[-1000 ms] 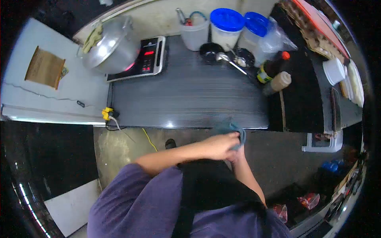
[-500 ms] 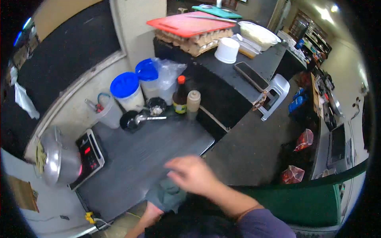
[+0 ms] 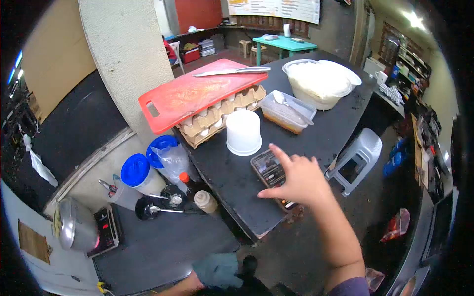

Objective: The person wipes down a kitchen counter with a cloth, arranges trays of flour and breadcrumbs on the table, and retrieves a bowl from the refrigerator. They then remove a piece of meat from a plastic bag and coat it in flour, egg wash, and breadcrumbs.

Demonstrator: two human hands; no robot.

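My right hand is open over a smartphone on the black counter, thumb and fingers spread around its screen. The phone's screen is lit; the hand covers its lower part. Low in the view, a grey-green cloth is bunched around my left hand, which hides the fingers. Just beyond the phone stands an upside-down white tub. Beside that tub, a clear plastic container holds brown liquid and has a spoon across it.
A red cutting board with a knife lies on egg trays. A bowl of white contents stands behind. On the lower table are a pot, a lit induction cooker, a sauce bottle and blue-lidded tubs.
My right hand has moved from above the lower table to the phone and spread its fingers. The phone's screen, dark before, is lit. The view has turned toward the counter; the cloth stays with my left hand.
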